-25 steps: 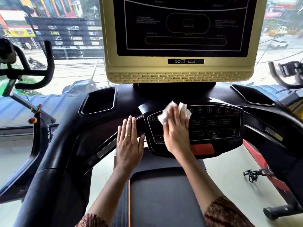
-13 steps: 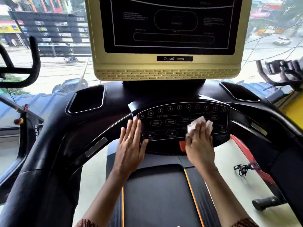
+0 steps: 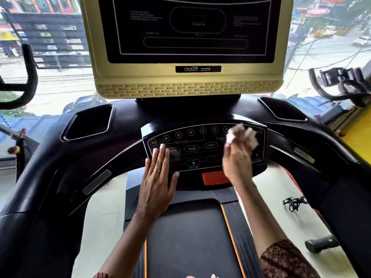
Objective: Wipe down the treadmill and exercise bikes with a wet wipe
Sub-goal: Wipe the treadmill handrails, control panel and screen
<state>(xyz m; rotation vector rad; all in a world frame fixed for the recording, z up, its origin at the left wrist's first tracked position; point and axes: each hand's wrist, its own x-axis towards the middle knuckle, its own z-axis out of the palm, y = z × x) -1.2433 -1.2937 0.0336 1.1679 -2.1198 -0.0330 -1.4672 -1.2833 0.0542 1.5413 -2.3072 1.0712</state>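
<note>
The treadmill's black button panel sits in the middle of the view, under a gold-framed screen. My right hand presses a crumpled white wet wipe against the right part of the panel; the hand is blurred by motion. My left hand, with a ring on one finger, lies flat with straight fingers on the panel's left edge near the MODE button. An orange stop button shows below the panel between my wrists.
Black curved handrails sweep out to both sides, with a cup recess on the left and another recess on the right. The belt runs below. Exercise bike handlebars stand at the left and right. A window lies ahead.
My right hand has swept the wipe from the panel's left side across to its right and then up toward the top right. My left hand has shifted right onto the panel's edge.
</note>
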